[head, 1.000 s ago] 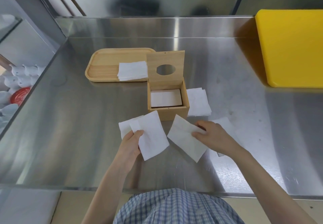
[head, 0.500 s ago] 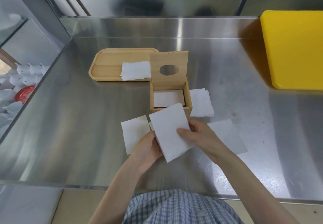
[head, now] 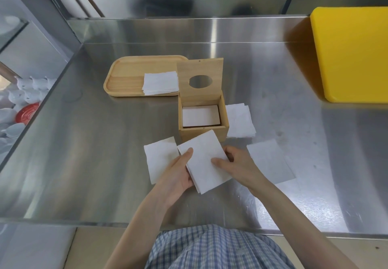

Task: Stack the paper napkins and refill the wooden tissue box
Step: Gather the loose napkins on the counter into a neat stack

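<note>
I've got both hands on the napkin stack: left hand cupping underneath, right hand pinching its edge; my fingers are mostly hidden beneath it.

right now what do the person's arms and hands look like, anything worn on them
Both the left hand and the right hand are bare: no gloves, rings, watch or bracelet show. Both forearms are uncovered up to the bottom edge of the frame, with no sleeves in view. The only clothing visible is a blue and white checked garment at the bottom of the picture.
</note>
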